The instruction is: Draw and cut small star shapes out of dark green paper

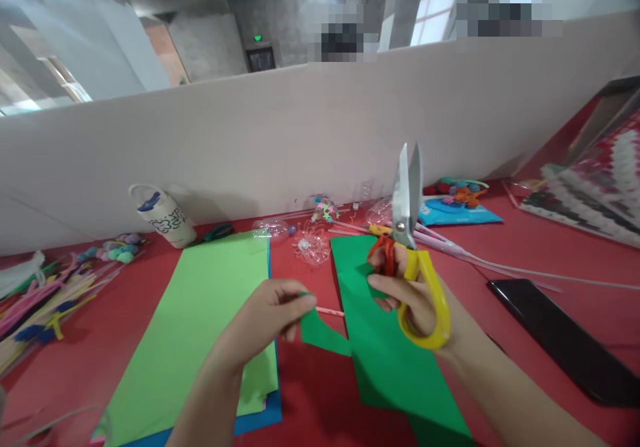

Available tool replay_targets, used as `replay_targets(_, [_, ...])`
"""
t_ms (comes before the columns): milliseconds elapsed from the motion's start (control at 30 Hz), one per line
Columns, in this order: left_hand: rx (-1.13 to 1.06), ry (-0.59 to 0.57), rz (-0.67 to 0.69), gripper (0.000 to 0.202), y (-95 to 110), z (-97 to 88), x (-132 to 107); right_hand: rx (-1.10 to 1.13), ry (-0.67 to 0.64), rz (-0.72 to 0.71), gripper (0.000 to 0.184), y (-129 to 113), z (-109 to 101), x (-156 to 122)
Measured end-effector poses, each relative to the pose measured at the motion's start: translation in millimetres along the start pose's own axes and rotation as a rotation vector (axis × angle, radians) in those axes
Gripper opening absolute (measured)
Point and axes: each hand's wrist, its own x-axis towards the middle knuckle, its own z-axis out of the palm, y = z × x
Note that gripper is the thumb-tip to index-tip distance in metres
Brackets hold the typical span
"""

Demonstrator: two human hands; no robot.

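Observation:
My left hand (267, 317) pinches a small green paper scrap (325, 338) between thumb and fingers, over the gap between two stacks. A pair of scissors (407, 197) with red and yellow handles is in my right hand (417, 294), its blades pointing up and slightly apart. Between that hand's thumb and fingers there also seems to be a small green piece (376, 288), hard to tell from the sheet behind it. Below the right hand lies a dark green sheet (387, 367). Light green sheets (195, 327) with blue edges underneath lie by my left arm.
On the red table (310, 407) stands a white patterned cup (173, 224) at the back left, near dark-handled scissors (219, 231). Pipe cleaners (40, 307) lie far left. A black phone-like slab (565, 340) and a blue packet (460, 212) are on the right. A white partition (280, 147) rises behind.

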Motion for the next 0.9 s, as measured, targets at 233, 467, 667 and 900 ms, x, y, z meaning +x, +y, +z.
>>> replay_targets(233, [0.158,-0.099,-0.055,0.013,-15,13.4,9,-0.140,-0.140,0.078,0.023,-1,4,-3])
replay_targets(467, [-0.078,0.055,-0.005,0.026,8,13.5,0,-0.194,-0.171,0.080,0.017,7,7,-7])
replay_targets(667, [-0.207,0.057,-0.045,0.013,8,26.5,-3,-0.205,-0.141,0.090,0.021,-3,12,-10])
replay_targets(900, [-0.324,0.101,0.002,0.012,13,33.6,-6,-0.155,-0.104,0.034,0.022,-1,17,-12])
